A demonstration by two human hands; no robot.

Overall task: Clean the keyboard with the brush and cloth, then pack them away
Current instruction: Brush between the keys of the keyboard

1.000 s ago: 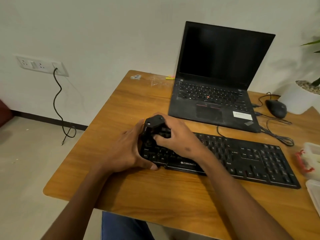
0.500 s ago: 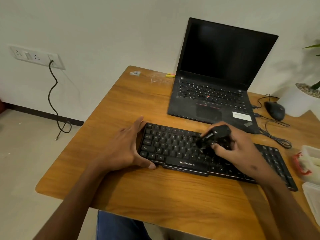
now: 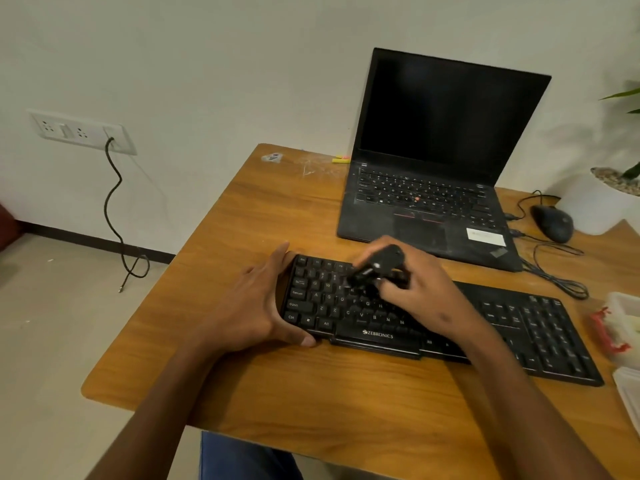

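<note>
A black keyboard (image 3: 540,327) lies across the wooden desk (image 3: 346,403) in front of me. My right hand (image 3: 426,292) grips a small black brush (image 3: 377,263), its tip down on the upper key rows left of the keyboard's middle. My left hand (image 3: 256,306) rests against the keyboard's left end, fingers straight along the side and thumb at the front edge. No cloth is clearly visible.
An open black laptop (image 3: 433,161) stands behind the keyboard. A black mouse (image 3: 552,223) with cables and a white plant pot (image 3: 602,202) sit at the back right. A clear plastic container (image 3: 623,323) with a red item is at the right edge.
My right hand swept the brush from the keyboard's left end to the right, then back left toward the middle. My left hand stayed at the keyboard's left end.
</note>
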